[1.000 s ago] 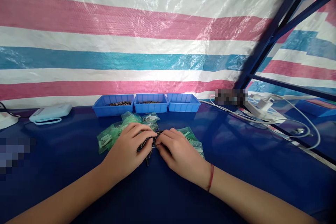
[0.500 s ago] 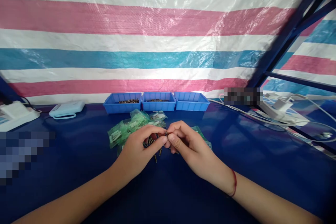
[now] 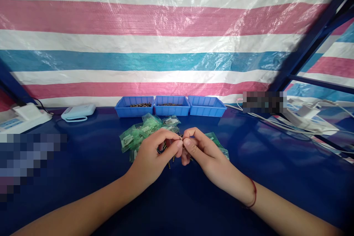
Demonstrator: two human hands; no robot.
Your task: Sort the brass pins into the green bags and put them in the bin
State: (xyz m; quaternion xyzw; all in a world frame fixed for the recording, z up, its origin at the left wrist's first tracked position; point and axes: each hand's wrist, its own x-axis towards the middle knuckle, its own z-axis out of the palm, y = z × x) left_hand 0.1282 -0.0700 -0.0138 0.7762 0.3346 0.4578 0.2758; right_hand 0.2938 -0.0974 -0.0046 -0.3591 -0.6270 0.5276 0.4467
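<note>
My left hand (image 3: 159, 151) and my right hand (image 3: 200, 149) meet fingertip to fingertip above the table, each closed in a pinch. Whatever sits between the fingertips is too small and too covered to name. Thin brass-coloured pieces (image 3: 169, 165), like small screws or pins, show below my left hand, partly hidden by it. Behind the hands lies a heap of green-tinted plastic bags (image 3: 145, 127) with small metal and white pieces in them. Another green bag (image 3: 217, 142) is partly covered by my right hand.
Three blue bins stand in a row: the left bin (image 3: 121, 110) and middle bin (image 3: 171, 111) hold small metal parts, the right bin (image 3: 207, 111) shows none. A light blue device (image 3: 79, 112) and power strip (image 3: 41, 118) lie left. White cables (image 3: 276, 123) run at right.
The whole view has shifted, so bins, bags and hands appear slightly farther right. Both hands stay pinched together, with the fingers slightly altered at the tips.
</note>
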